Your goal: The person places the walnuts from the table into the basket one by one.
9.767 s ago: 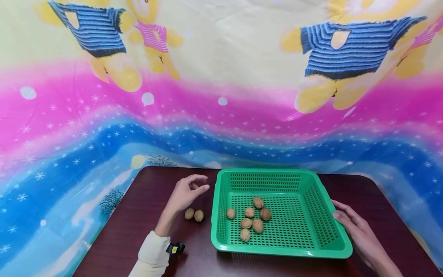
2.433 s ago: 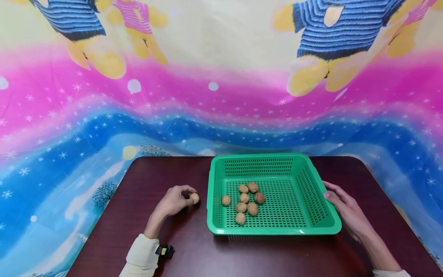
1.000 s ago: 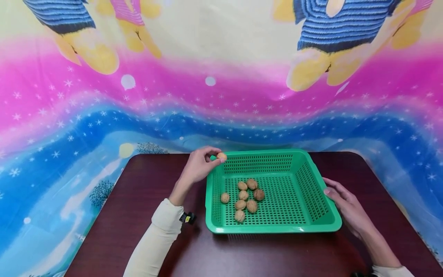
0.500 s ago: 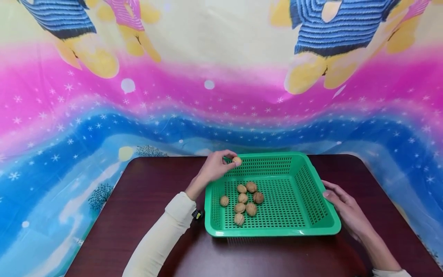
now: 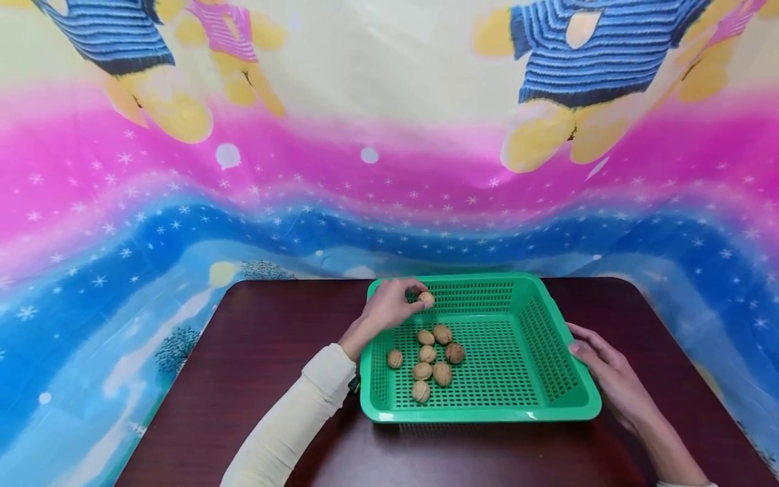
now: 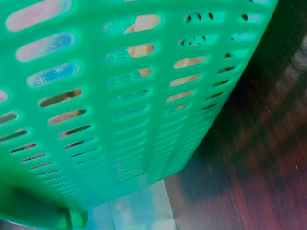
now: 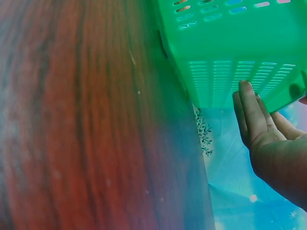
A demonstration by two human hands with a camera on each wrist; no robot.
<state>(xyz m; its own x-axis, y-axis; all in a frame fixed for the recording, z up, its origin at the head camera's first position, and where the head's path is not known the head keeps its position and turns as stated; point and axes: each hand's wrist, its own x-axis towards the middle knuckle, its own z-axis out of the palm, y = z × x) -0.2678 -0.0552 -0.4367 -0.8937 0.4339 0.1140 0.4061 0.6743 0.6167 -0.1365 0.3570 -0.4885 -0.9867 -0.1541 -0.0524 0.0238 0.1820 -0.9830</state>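
Note:
My left hand (image 5: 392,302) pinches a walnut (image 5: 426,299) between thumb and fingers, above the back-left part of a green plastic basket (image 5: 481,414). On the basket's slotted floor lie several walnuts (image 5: 442,374), mostly clustered left of the middle. At the basket's right side, my right hand (image 5: 615,375) holds the rim, thumb at the top edge. The right wrist view shows that hand's fingers (image 7: 249,108) extended along the outer wall. In the left wrist view the slotted wall (image 6: 129,115) hides most of the left hand.
The basket stands on a dark reddish-brown table (image 5: 255,338) with rounded back corners. Behind it hangs a printed cloth (image 5: 316,176) with bears and snowflakes, close to the table's back edge.
Two walnuts lay left of the basket; one has joined those inside. My left hand picked up the other and carried it rightward over the rim. My right hand stays at the basket's side.

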